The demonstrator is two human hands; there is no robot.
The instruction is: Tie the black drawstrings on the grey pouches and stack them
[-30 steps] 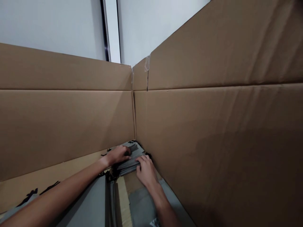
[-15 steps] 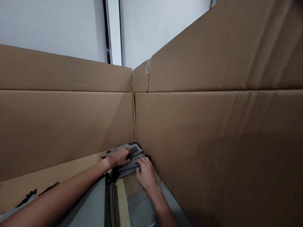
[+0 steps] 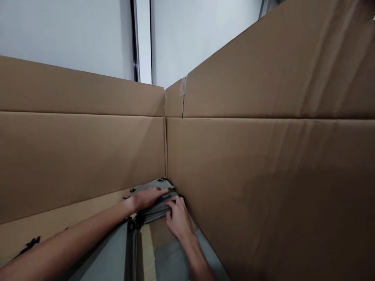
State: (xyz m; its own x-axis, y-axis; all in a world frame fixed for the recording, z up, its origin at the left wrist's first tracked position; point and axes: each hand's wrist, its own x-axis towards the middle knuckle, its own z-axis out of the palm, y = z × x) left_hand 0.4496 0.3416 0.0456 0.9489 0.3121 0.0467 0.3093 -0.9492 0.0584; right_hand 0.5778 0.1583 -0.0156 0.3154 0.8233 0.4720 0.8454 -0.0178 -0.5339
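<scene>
A stack of thin grey sheets with black ties or strips at the edges point(image 3: 155, 214) lies in the far corner of a large cardboard box point(image 3: 263, 156). My left hand point(image 3: 150, 197) rests on top of the stack, its fingers stretched out toward the right. At the right near edge of the stack, my right hand point(image 3: 178, 216) has its fingers bent over the top sheets and the thumb at the front. Whether it pinches one sheet or several is hidden.
Tall cardboard walls meet behind the stack, with clear tape point(image 3: 183, 86) near the corner's top. A larger grey pile point(image 3: 108, 253) stands under my left forearm. Another grey piece point(image 3: 170, 257) lies lower, left of my right forearm. White panels point(image 3: 205, 35) rise beyond the box.
My left hand has gone from curled fingers to fingers stretched flat over the stack. The raised folds in the top sheets lie flatter. My right hand has barely moved.
</scene>
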